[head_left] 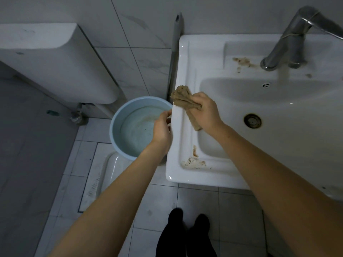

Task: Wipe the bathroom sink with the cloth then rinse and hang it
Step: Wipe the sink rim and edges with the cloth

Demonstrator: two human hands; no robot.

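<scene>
A white bathroom sink (187, 60) fills the right half of the head view. Brown dirt marks its near left corner and the ledge by the chrome tap (289, 47). My right hand (206, 112) holds a bunched tan cloth (182, 98) pressed on the sink's left rim. One end of the cloth sticks out past the rim's outer edge. My left hand (163, 129) rests against the sink's outer left edge, fingers curled, with nothing visible in it.
A light blue bucket (115, 125) with water stands on the tiled floor left of the sink. A white toilet cistern (55, 58) is on the left wall. A grey pipe (175, 49) runs up beside the sink. My dark-clad feet (187, 236) are below.
</scene>
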